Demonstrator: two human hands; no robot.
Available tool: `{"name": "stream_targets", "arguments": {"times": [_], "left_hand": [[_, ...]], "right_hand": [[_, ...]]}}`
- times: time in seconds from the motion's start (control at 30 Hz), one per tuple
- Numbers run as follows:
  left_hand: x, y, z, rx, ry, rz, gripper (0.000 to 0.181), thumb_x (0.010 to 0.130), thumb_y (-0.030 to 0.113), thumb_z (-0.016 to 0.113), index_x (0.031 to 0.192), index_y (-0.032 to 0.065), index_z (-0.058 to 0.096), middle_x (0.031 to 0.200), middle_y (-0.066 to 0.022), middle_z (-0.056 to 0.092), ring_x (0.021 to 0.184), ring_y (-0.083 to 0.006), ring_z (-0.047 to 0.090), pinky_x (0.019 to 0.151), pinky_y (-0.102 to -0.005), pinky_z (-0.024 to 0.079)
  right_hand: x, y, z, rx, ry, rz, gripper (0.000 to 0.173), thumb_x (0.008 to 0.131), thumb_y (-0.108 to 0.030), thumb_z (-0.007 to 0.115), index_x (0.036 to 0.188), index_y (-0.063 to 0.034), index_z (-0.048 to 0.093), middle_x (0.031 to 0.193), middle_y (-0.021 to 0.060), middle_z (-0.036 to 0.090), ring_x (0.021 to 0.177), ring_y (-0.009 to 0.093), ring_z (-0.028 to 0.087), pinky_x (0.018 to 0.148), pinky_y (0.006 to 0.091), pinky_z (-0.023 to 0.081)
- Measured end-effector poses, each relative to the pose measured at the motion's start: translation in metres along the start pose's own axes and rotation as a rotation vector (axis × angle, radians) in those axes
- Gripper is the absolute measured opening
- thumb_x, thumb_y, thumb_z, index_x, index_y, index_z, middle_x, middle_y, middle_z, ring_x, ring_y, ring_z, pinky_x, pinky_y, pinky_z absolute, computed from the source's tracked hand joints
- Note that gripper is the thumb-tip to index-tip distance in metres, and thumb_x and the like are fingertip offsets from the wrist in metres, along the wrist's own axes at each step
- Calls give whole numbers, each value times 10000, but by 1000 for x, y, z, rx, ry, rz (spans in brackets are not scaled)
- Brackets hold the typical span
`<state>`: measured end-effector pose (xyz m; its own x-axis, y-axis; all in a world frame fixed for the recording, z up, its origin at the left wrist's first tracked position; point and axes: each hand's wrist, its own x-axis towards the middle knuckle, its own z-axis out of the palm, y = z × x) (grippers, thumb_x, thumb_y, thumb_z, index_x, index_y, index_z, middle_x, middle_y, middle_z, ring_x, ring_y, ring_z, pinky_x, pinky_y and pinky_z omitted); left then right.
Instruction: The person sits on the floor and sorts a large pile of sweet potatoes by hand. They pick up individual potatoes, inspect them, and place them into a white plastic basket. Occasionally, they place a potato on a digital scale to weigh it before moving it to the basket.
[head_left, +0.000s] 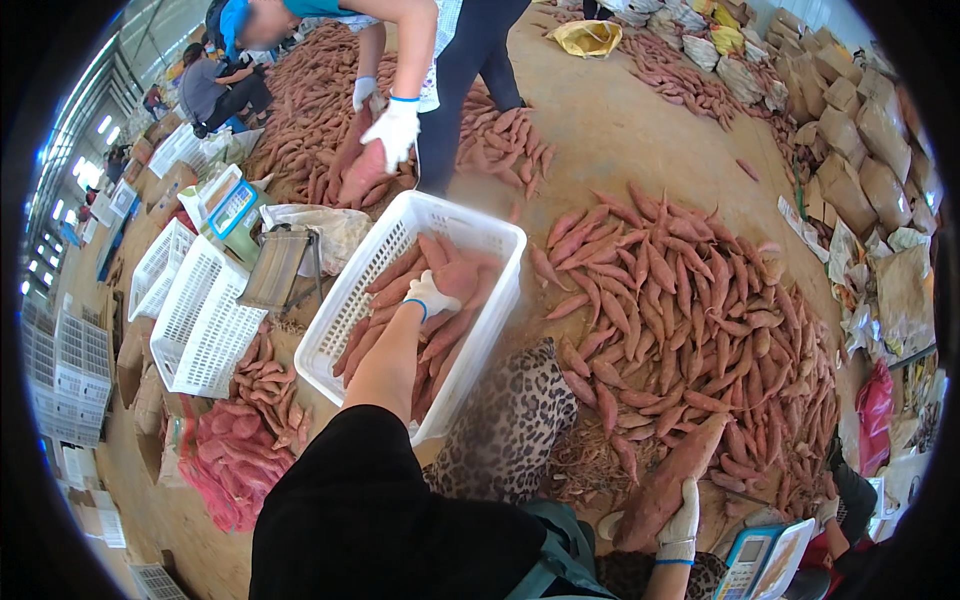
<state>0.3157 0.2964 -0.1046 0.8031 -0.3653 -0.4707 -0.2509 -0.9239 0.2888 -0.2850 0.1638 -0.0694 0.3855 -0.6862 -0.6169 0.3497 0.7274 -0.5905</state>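
Note:
My left hand (430, 297), in a white knit glove with a blue cuff, reaches into a white plastic crate (315, 367) and rests against a fat sweet potato (457, 279). Several longer sweet potatoes (390, 292) lie below it; whether the fingers grip it cannot be told. My right hand (681, 523), gloved the same way, holds a very large sweet potato (671, 484) low at the right. Beyond that spreads a big heap of sweet potatoes (675, 300). A digital scale (750, 559) stands near my right forearm.
Across the crate a co-worker's gloved hands (394, 133) hold large sweet potatoes. Empty white crates (202, 322), a folding stool (277, 268), another scale (234, 206) and a red mesh sack (232, 457) of sweet potatoes stand left. Another person's hand (827, 510) shows at far right.

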Motion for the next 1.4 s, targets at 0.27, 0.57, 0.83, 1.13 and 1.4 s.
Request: {"name": "stream_targets", "arguments": {"times": [0.27, 0.57, 0.83, 1.13, 1.4], "left_hand": [[-15, 4, 23, -228, 115, -71, 1056, 556, 462, 784, 1375, -4, 307, 1334, -235, 458, 1220, -344, 492, 1006, -409, 427], [-55, -110, 23, -1015, -125, 10, 833, 689, 240, 797, 1334, -55, 360, 1197, -202, 555, 1083, -272, 570, 899, -394, 501], [-114, -115, 14, -1470, -251, 358, 475, 867, 254, 654, 1285, 84, 506, 1176, -27, 560, 1068, -147, 516, 939, -304, 431], [-145, 40, -29, -1795, -668, 234, 595, 876, 417, 588, 1355, 107, 420, 1302, -69, 483, 1185, -246, 446, 1038, -414, 339], [-258, 156, 81, -1517, -1178, 294, 666, 853, 490, 614, 1356, 108, 400, 1344, -110, 461, 1174, -322, 476, 977, -511, 423]], "right_hand": [[22, 9, -61, -116, 62, -187, 530, 855, -481, 580, 1117, -20, 569, 1058, 107, 604, 989, 200, 570, 887, 294, 457], [-55, -22, 30, -119, -32, -209, 642, 846, -450, 622, 1304, -32, 458, 1264, 119, 532, 1125, 291, 520, 996, 425, 413], [-132, -70, -14, 353, -239, -475, 600, 908, -425, 531, 1359, -56, 391, 1316, 126, 485, 1178, 294, 477, 1021, 423, 383], [-267, -69, -96, 686, 113, -1060, 605, 933, -528, 430, 1358, -98, 434, 1354, 128, 474, 1203, 289, 454, 1062, 415, 333], [-348, 94, -193, 777, 755, -1070, 564, 892, -456, 561, 1327, -111, 462, 1266, 100, 548, 1134, 263, 535, 981, 429, 440]]}}
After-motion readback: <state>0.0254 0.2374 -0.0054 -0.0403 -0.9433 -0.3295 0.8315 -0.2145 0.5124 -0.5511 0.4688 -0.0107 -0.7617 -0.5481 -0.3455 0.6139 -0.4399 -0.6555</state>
